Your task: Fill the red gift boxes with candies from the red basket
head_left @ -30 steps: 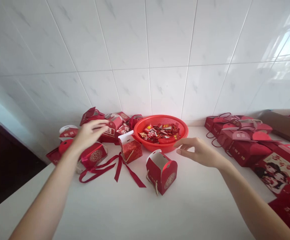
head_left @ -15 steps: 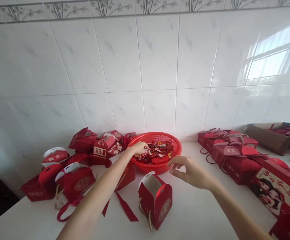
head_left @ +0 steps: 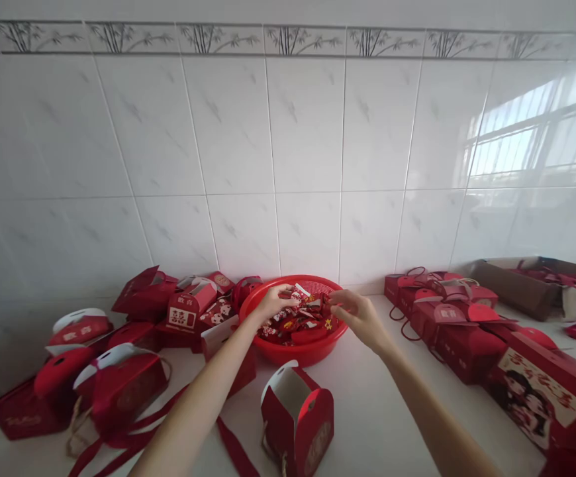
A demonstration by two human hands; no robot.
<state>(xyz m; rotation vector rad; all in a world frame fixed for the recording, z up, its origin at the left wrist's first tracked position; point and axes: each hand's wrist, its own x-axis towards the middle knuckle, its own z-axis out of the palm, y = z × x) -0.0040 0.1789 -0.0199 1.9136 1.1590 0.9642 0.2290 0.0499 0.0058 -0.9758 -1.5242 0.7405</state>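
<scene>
A red plastic basket [head_left: 298, 354] full of wrapped candies [head_left: 312, 324] stands against the tiled wall. My left hand [head_left: 274, 303] is over its left side, fingers closed on a red-and-white candy packet [head_left: 298, 293]. At the basket's right rim my right hand [head_left: 360, 317] reaches in with bent fingers pinched together. Red wrappers lie right at those fingertips, and what they grip is hard to make out. In front of the basket stands an open red gift box [head_left: 298, 417] with a rope handle, its inside pale and its top flaps up.
Several red gift boxes [head_left: 124, 391] with ribbons crowd the left side of the white table [head_left: 382, 424]. More closed red boxes [head_left: 471, 344] line the right side. A brown carton [head_left: 511, 291] holding dark red ribbons stands at the far right.
My right hand has moved from outside the basket's rim to over the candies, its fingers closing. My left hand has lifted slightly with a packet showing at its fingertips. The view has shifted.
</scene>
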